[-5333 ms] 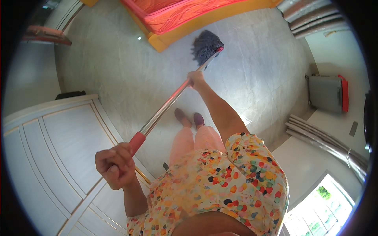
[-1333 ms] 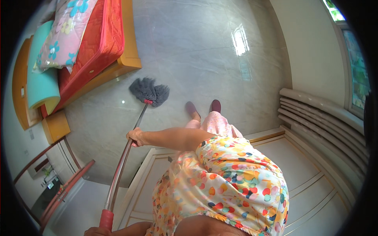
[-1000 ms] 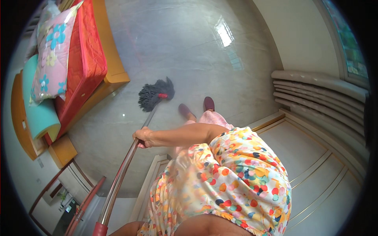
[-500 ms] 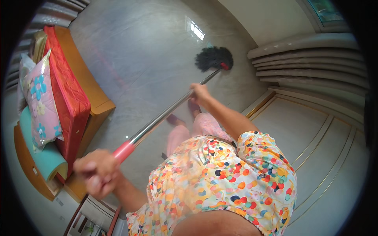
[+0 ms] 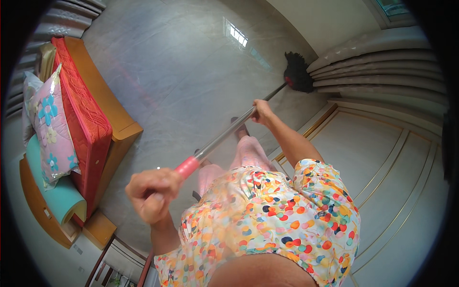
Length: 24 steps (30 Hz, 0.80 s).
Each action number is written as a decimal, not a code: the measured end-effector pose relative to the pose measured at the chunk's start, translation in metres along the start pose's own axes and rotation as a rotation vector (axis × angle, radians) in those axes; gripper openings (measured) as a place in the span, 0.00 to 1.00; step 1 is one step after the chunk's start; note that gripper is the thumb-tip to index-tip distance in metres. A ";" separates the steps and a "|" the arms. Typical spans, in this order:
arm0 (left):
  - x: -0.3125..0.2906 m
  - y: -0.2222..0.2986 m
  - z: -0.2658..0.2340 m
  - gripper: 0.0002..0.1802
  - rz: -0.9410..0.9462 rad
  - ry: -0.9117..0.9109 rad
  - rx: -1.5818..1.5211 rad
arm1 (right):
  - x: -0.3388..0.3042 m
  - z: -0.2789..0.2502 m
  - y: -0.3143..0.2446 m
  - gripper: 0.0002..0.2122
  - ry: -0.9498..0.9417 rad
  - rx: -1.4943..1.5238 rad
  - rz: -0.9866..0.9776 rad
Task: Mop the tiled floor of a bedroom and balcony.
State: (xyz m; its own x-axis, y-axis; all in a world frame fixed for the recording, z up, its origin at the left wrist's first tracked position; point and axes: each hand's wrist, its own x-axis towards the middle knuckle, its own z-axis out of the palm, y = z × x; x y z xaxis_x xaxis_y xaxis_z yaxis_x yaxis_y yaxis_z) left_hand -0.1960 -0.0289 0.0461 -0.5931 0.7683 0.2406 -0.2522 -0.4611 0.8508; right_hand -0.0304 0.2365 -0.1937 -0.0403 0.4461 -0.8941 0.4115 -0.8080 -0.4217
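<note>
A mop (image 5: 224, 135) runs slantwise across the view, with a metal pole, a pinkish-red grip at the near end and a shaggy black head (image 5: 299, 72). My left hand (image 5: 154, 193) is wrapped round the red grip's end. Farther along the pole, my right hand (image 5: 261, 112) closes on the bare metal. The mop head lies on the grey floor at the far right, up against the hem of a grey curtain (image 5: 373, 67) or very close to it. A small red joint shows where pole and head meet.
At left a wooden bed frame (image 5: 95, 81) carries a red mattress (image 5: 79, 103), a flowered pillow (image 5: 50, 124) and a teal rolled mat (image 5: 52, 186). White panels with gold trim (image 5: 373, 158) line the right side. The glossy tiled floor (image 5: 167, 62) reflects a window.
The mop head has slid right across the floor to the curtain. Both hands have shifted right with the pole, the left one more noticeably, still gripping it.
</note>
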 end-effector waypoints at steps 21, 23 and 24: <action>0.032 0.101 0.093 0.17 0.326 -0.202 0.343 | -0.092 0.074 0.042 0.05 -0.651 0.119 0.253; 0.045 0.094 0.115 0.17 0.297 -0.292 0.364 | -0.086 0.078 0.037 0.04 -0.576 0.135 0.303; 0.050 0.092 0.121 0.16 0.264 -0.373 0.381 | -0.083 0.078 0.036 0.04 -0.576 0.143 0.298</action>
State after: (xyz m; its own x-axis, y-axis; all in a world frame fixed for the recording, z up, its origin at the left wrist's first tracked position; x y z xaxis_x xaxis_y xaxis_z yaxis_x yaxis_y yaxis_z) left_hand -0.1562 0.0208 0.1929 -0.2723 0.7851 0.5563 0.2008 -0.5191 0.8308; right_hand -0.0835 0.1399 -0.1469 -0.4405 -0.0494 -0.8964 0.3568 -0.9259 -0.1243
